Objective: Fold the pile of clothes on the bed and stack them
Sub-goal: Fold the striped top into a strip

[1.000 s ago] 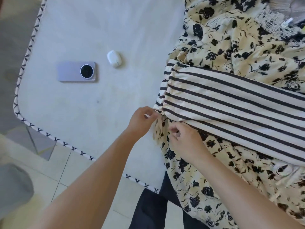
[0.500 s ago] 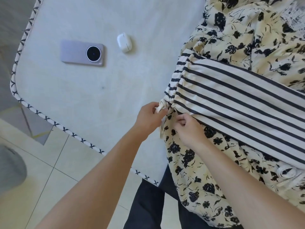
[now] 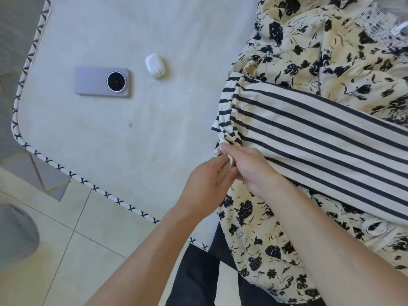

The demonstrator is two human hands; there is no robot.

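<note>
Since the earlier frame both hands had been brought together at the gathered corner of the striped garment (image 3: 320, 138), which lay over the floral garment (image 3: 331, 58) on the bed (image 3: 110, 133). That corner was pinched by left hand (image 3: 206, 184) and right hand (image 3: 249, 166), fingers curled. Probably the hem needed pulling taut before any fold was laid.

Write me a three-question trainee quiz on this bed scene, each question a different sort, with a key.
1. True or false: the cream, black-striped fabric garment lies on top of the cream, black-flowered fabric garment.
2. Multiple choice: the small white rounded plastic case lies A) on the lilac rectangular phone, B) beside it, apart, C) on the floor.
3. Fill in: the left hand and right hand both have their grip at the striped garment's gathered ____.

Key: 1 true; 2 B; 3 corner.
</note>
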